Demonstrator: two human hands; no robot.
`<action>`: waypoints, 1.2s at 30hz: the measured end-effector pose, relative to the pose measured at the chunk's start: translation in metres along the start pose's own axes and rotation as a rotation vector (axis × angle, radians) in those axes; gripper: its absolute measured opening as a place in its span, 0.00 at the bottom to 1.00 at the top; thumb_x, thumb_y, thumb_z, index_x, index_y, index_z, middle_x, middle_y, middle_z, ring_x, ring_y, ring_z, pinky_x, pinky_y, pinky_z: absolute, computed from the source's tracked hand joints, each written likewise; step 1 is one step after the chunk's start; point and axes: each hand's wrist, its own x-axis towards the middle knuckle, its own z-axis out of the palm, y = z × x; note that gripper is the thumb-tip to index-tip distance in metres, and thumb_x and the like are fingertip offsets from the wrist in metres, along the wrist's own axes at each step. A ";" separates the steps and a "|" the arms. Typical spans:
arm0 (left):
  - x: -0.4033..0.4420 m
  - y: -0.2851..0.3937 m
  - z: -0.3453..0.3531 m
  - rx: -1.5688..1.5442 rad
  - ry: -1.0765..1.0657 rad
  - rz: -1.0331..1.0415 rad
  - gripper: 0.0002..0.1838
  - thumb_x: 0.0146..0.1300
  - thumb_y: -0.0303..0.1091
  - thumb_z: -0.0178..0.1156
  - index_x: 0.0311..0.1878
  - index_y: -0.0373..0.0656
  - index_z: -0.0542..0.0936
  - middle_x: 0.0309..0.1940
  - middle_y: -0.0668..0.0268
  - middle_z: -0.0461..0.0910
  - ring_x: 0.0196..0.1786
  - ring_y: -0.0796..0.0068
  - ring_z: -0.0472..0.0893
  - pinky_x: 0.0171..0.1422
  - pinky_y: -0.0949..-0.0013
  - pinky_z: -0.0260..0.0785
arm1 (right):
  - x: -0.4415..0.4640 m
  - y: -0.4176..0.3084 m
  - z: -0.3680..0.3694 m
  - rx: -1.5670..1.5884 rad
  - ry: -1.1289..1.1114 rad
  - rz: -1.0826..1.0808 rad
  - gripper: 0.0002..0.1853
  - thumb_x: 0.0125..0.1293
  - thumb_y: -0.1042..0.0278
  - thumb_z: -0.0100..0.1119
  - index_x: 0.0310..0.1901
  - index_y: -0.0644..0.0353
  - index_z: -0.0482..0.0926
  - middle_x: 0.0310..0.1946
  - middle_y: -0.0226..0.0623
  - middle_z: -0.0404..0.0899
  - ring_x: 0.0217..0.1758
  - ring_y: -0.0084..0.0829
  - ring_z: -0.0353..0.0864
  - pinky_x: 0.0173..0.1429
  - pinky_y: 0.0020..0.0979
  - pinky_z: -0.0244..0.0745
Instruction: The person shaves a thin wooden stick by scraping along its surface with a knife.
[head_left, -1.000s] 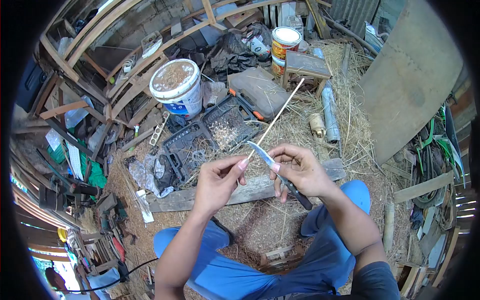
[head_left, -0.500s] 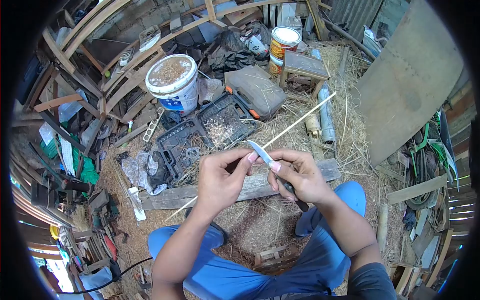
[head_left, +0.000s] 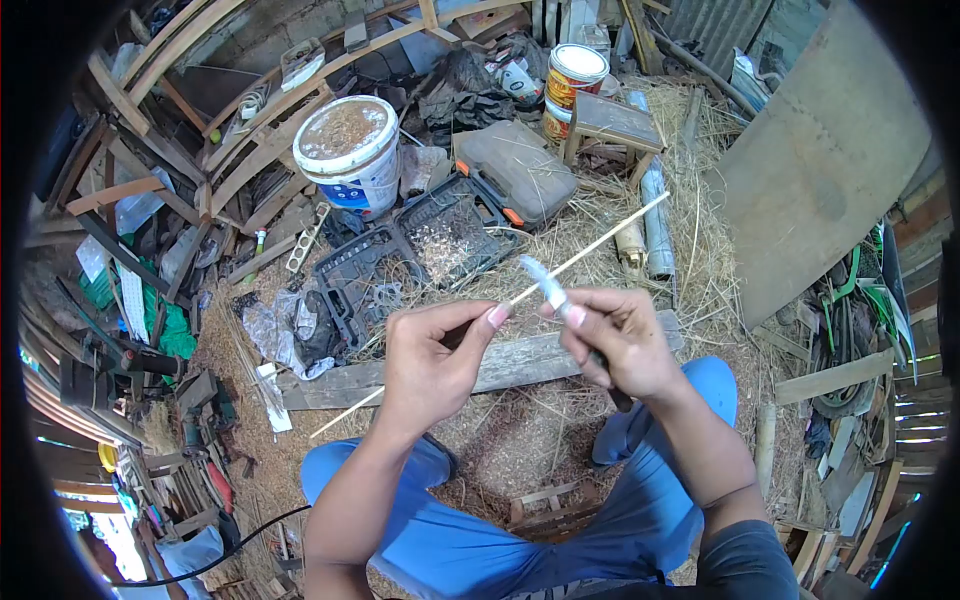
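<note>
A thin pale wooden stick (head_left: 612, 233) slants across the middle of the view, from lower left up to the right. My left hand (head_left: 440, 365) pinches it near its middle between thumb and fingers. In my right hand (head_left: 622, 345) is a knife (head_left: 545, 280), its handle mostly hidden by the closed fingers and its dark end showing below them. The blade points up and left and overlaps the stick just right of my left thumb; it is somewhat blurred. Whether the edge touches the stick I cannot tell.
A weathered plank (head_left: 520, 362) lies beyond my knees. Past it are an open black tool case (head_left: 365, 270), a white bucket (head_left: 350, 165) and a small wooden stool (head_left: 615, 122). Straw and shavings cover the ground. A large board (head_left: 820, 170) leans at the right.
My right hand has moved slightly right and away from my left hand, with the knife. The stick has shifted a little down and left.
</note>
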 end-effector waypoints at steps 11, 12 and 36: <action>-0.001 -0.004 0.003 -0.023 -0.023 -0.114 0.09 0.70 0.30 0.67 0.42 0.33 0.89 0.29 0.69 0.85 0.32 0.88 0.75 0.35 0.78 0.65 | 0.003 0.010 0.012 0.059 -0.102 0.084 0.14 0.79 0.67 0.54 0.57 0.64 0.83 0.20 0.24 0.72 0.18 0.12 0.66 0.21 0.20 0.58; -0.001 -0.004 0.003 -0.027 -0.014 -0.109 0.09 0.70 0.30 0.67 0.42 0.33 0.89 0.29 0.68 0.86 0.32 0.87 0.75 0.36 0.78 0.65 | 0.003 0.007 0.009 -0.003 -0.067 0.048 0.14 0.80 0.67 0.53 0.56 0.65 0.83 0.20 0.24 0.72 0.17 0.12 0.65 0.20 0.21 0.58; -0.001 -0.006 0.014 0.017 0.051 -0.091 0.08 0.69 0.29 0.68 0.44 0.32 0.89 0.30 0.67 0.87 0.33 0.87 0.77 0.36 0.79 0.66 | 0.003 -0.012 -0.023 0.055 0.125 0.036 0.13 0.80 0.68 0.53 0.55 0.64 0.83 0.19 0.21 0.69 0.17 0.12 0.63 0.20 0.22 0.55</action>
